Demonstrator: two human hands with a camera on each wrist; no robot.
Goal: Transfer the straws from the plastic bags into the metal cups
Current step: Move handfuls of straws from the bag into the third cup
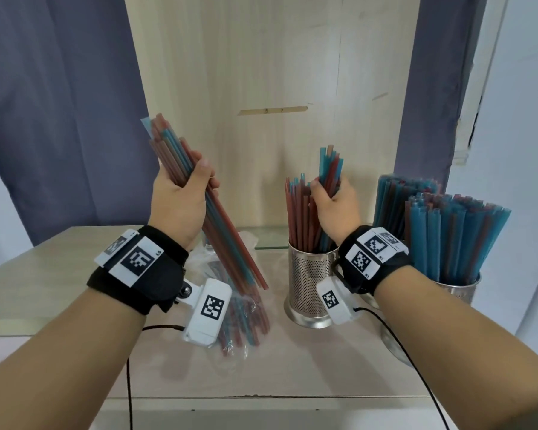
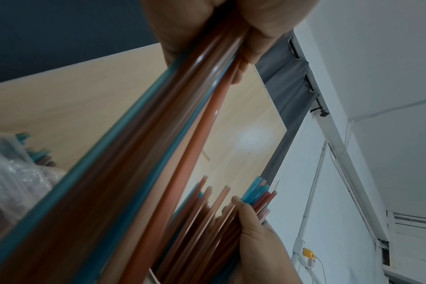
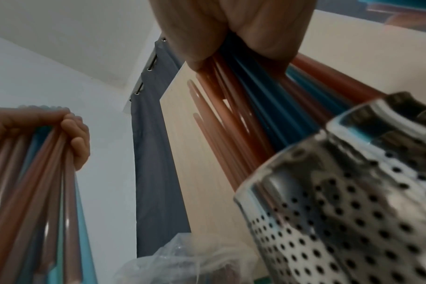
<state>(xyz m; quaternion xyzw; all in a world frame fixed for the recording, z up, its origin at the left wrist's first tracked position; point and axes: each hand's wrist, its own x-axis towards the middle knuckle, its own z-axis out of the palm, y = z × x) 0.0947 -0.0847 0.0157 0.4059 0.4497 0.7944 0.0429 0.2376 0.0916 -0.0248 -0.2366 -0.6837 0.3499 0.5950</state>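
Note:
My left hand (image 1: 184,193) grips a long bundle of red and blue straws (image 1: 218,225), tilted, its lower ends hanging over the plastic bag (image 1: 239,311) that lies on the table with more straws inside. In the left wrist view the bundle (image 2: 124,165) runs down from my fingers. My right hand (image 1: 333,203) holds a smaller bunch of straws (image 1: 331,169) whose lower ends stand inside the perforated metal cup (image 1: 308,283). That cup (image 3: 353,201) shows close up in the right wrist view, with straws (image 3: 243,107) fanned inside it.
Two more metal cups packed with blue and red straws (image 1: 448,231) stand at the right, one (image 1: 454,290) near my right wrist. A wooden back panel (image 1: 277,88) and dark curtains (image 1: 59,103) rise behind. Black cables (image 1: 416,361) trail across the table (image 1: 44,274).

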